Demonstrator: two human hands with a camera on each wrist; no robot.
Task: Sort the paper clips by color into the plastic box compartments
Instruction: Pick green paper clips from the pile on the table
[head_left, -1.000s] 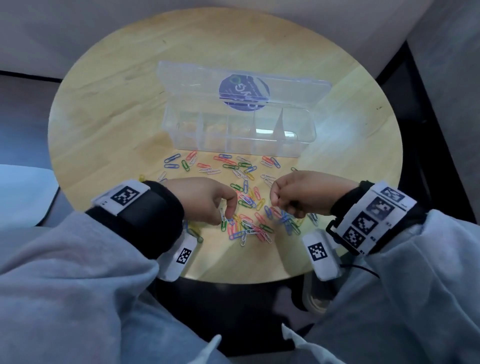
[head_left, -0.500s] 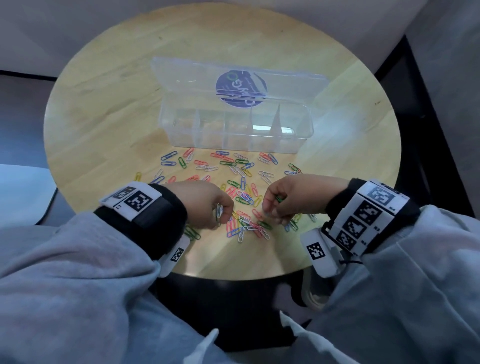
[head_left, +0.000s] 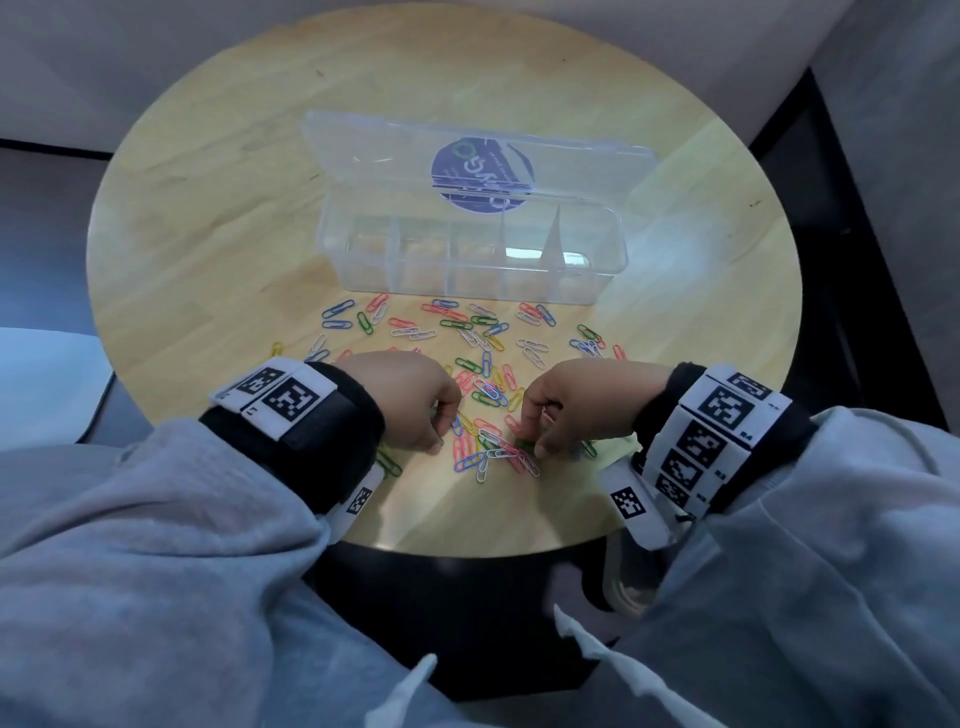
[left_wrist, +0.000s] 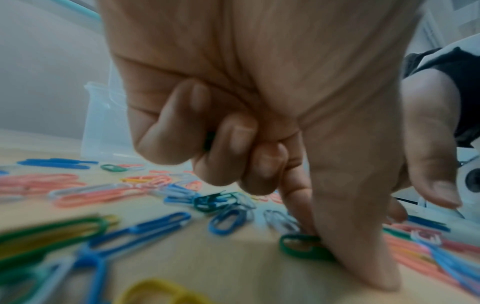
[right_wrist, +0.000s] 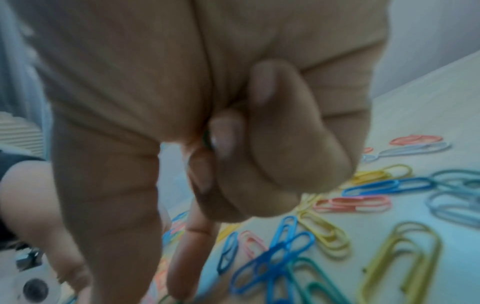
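The coloured plastic-coated paper clips (head_left: 483, 364) lie scattered on the round light-wood tabletop (head_left: 218, 218), in a loose band from just in front of the box down to the hands, thickest between the two hands near the tabletop's near edge. Blue, green, pink, yellow and white ones are mixed together, some overlapping.

The left hand (head_left: 410, 400) sits low over the clips with its fingers curled in. In the left wrist view the thumb and forefinger press down onto a green paper clip (left_wrist: 301, 246) that lies flat on the wood, and a sliver of green shows tucked between the curled fingers. The right hand (head_left: 576, 405) is likewise bunched, forefinger and thumb reaching down to the heap; the right wrist view shows a dark green bit held inside the folded fingers, too blurred to tell more.

The clear plastic compartment box (head_left: 467, 280) stands farther back, near the tabletop's middle, its long side facing the person and its hinged lid (head_left: 395, 156) open and leaning away, with a round blue sticker (head_left: 480, 176) on it. Thin dividers split it into a row of compartments; no clips are visible inside. A narrow strip of bare wood separates the box's front wall from the nearest clips. Broad bare wood lies to the left, to the right and behind the box.

Grey sleeves (head_left: 156, 545) and black wristbands with white marker tags (head_left: 280, 395) overhang the near edge.
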